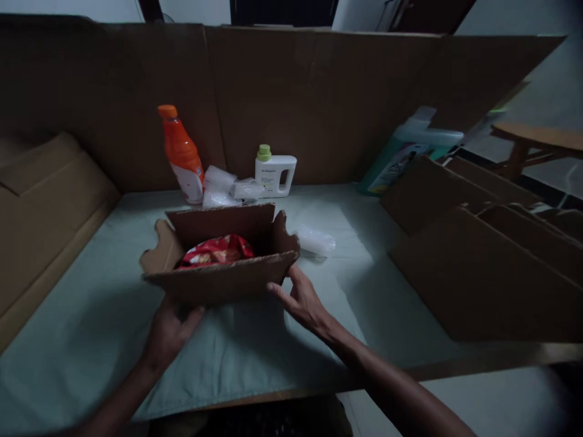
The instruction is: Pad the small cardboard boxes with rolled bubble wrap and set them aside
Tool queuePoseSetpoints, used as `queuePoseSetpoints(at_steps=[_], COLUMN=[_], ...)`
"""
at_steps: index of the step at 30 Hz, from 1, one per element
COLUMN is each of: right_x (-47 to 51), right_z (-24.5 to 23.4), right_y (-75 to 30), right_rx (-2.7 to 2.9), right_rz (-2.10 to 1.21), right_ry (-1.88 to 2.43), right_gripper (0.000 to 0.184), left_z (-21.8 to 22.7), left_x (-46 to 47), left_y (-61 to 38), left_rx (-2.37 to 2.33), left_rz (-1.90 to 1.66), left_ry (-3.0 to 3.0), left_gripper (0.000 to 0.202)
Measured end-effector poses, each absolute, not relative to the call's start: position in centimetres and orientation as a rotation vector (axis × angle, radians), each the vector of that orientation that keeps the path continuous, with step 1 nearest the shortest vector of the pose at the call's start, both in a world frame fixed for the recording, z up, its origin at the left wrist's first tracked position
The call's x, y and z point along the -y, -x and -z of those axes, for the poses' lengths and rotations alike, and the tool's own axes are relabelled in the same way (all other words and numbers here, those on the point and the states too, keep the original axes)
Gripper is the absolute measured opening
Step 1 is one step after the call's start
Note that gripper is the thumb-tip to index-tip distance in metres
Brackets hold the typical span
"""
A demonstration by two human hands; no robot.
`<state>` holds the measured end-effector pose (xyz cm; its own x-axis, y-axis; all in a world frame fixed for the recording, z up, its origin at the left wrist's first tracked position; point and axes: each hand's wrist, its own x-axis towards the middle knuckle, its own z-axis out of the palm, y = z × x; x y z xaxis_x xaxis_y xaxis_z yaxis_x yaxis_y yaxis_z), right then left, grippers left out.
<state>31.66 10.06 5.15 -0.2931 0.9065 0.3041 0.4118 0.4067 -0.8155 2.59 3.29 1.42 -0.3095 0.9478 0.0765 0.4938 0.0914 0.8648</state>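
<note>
An uncapped, open-topped cardboard box (pixel 214 286) with notched end walls is between my hands in the head view. Inside lies a shiny red packet (pixel 218 250), partly hidden by the front wall. My right hand (pixel 303 297) grips the box's right front corner, thumb on the front and fingers round the end. Under the lower left front edge, my left hand (pixel 170 331) holds the box, its fingers mostly hidden and its thumb stretched to the right. Just behind the box is clear bubble wrap (pixel 221 188), and another clear plastic roll (pixel 316 241) lies to its right.
At the back stand an orange bottle (pixel 182 152), a white jug with a green cap (pixel 273 176) and a teal bottle (pixel 401 152). Cardboard boxes (pixel 483 273) sit at the right, a cardboard panel (pixel 50 224) at the left. A tall cardboard wall (pixel 328 103) closes the back.
</note>
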Motion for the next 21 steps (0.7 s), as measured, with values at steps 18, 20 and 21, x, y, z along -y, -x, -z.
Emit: queuePoseSetpoints(at_steps=[18, 20, 21], right_x=[-19.0, -17.9, -16.8], right_z=[-4.8, -5.4, -5.8], right_y=[-41.8, -42.0, -41.8], right_rx=[2.038, 2.030, 2.038], right_rz=[-0.047, -0.062, -0.068], right_ry=[1.728, 1.716, 1.682], right_gripper=[0.022, 0.017, 0.018], left_z=[-1.5, -1.8, -2.0], left_x=[-5.9, -3.6, -2.6], left_y=[-4.7, -6.0, -6.8], left_rx=[-1.946, -1.886, -1.810], left_rz=[-1.228, -1.214, -1.199], left_ry=[-1.462, -1.445, -1.423], left_gripper=[0.076, 0.066, 0.061])
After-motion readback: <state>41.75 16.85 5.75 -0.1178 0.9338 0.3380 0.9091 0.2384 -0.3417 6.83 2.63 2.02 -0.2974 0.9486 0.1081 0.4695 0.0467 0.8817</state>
